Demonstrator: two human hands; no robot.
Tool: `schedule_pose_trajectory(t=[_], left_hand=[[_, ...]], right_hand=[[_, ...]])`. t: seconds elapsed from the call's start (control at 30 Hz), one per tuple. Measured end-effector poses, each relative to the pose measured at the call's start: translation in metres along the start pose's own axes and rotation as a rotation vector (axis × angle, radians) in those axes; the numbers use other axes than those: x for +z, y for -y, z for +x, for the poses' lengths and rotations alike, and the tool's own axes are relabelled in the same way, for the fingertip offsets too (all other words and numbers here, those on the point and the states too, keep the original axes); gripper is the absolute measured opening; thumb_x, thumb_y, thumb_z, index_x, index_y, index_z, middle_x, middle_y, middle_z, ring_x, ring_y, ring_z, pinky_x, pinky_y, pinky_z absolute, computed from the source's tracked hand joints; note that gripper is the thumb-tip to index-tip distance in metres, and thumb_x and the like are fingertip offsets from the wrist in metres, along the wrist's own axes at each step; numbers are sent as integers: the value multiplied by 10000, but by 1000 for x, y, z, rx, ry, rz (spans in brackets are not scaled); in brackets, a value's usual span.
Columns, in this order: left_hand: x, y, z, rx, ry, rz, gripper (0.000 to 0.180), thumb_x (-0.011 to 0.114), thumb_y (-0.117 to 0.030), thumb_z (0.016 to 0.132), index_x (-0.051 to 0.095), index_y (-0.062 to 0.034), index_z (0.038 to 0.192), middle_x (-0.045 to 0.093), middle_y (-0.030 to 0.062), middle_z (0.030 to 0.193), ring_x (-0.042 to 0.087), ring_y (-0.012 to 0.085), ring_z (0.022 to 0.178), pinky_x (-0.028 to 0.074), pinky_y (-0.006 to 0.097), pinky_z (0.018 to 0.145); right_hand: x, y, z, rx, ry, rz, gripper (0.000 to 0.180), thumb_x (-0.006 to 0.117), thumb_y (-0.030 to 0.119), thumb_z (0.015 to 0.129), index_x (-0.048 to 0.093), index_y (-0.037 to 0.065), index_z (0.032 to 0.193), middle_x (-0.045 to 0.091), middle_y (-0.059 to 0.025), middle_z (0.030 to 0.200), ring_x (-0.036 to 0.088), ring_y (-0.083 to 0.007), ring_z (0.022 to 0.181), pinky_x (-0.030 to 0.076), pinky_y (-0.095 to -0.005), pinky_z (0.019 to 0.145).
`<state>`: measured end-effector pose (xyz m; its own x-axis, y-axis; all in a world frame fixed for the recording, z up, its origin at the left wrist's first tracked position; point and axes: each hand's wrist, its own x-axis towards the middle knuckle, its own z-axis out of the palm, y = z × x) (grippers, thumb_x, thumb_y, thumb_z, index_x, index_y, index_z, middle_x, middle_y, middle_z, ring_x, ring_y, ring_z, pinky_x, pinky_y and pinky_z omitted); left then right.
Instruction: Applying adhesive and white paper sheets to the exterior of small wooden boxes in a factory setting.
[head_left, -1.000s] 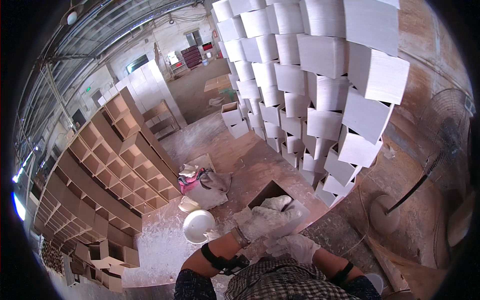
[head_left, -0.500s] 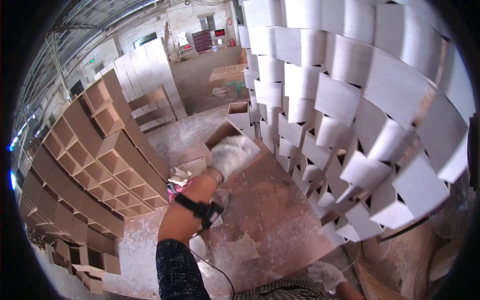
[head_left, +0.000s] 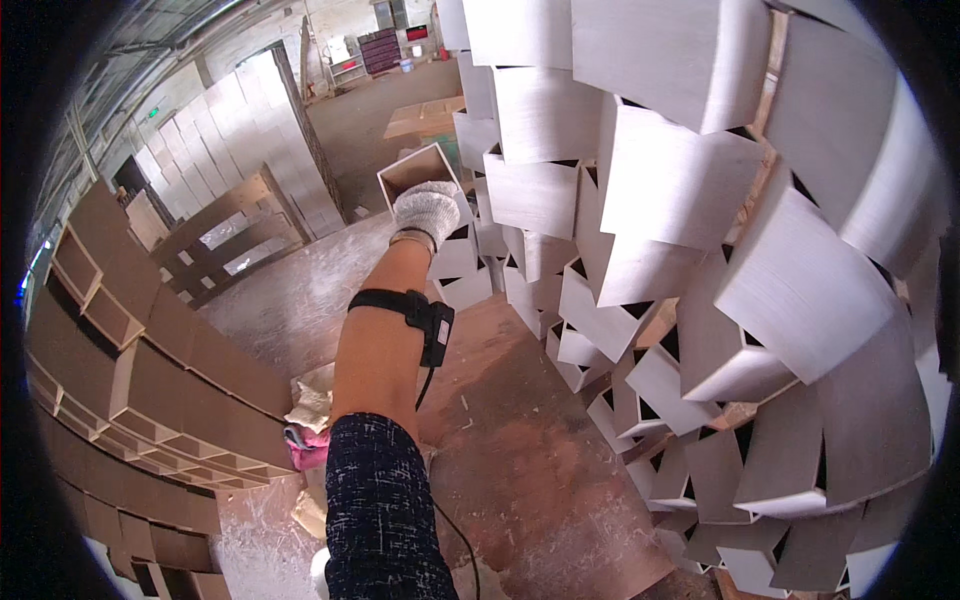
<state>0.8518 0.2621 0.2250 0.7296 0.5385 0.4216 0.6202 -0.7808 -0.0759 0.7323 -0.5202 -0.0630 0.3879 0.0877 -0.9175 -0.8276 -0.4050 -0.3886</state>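
Observation:
My left hand (head_left: 426,212), in a pale knitted glove, reaches far forward and grips the near side of an open box (head_left: 440,163) with pale edges and a brown inside. Its fingers are curled over the box wall and partly hidden. The box is tilted, above several white boxes (head_left: 466,288) at the far end of the stack; whether it touches them I cannot tell. A dark band with a small device (head_left: 432,330) is strapped round my left forearm. My right hand is out of the picture.
A tall, staggered stack of white boxes (head_left: 680,180) fills the right side. Brown unpainted boxes (head_left: 190,390) are piled at left. Between them lies a worn reddish board (head_left: 530,420). A pink cloth (head_left: 306,446) lies beside the brown pile; a wooden pallet (head_left: 225,235) stands farther back.
My left hand has carried the box forward and up, to the far end of the white stack. The view has shifted closer to that stack. My right hand has left the picture.

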Motion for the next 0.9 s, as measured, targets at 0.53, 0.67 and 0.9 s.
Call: schedule_pose_trajectory(t=[0.53,0.67,0.9], left_hand=[[28,18,44,30,118,-4,294,507,-174,808,599,-171,1087,604,187,1139,591,349,1062,479,460,891],[32,20,48,71,82,-25,298,511,-172,795,609,-158,1076,615,168,1133,604,341,1043,482,463,880],[46,-8,44,20,-51,119,302,489,-200,838,650,-78,1062,656,170,1056,644,320,969,516,466,809]], right_hand=[[34,35,32,-14,-51,-51,394,570,201,841,534,125,1226,588,-87,1104,562,-260,974,463,-360,826],[37,35,36,-26,-50,-68,393,571,186,834,540,120,1220,588,-87,1113,559,-255,990,458,-354,842],[38,34,42,-36,-61,-81,392,573,158,822,550,111,1211,590,-87,1129,554,-246,1018,448,-343,870]])
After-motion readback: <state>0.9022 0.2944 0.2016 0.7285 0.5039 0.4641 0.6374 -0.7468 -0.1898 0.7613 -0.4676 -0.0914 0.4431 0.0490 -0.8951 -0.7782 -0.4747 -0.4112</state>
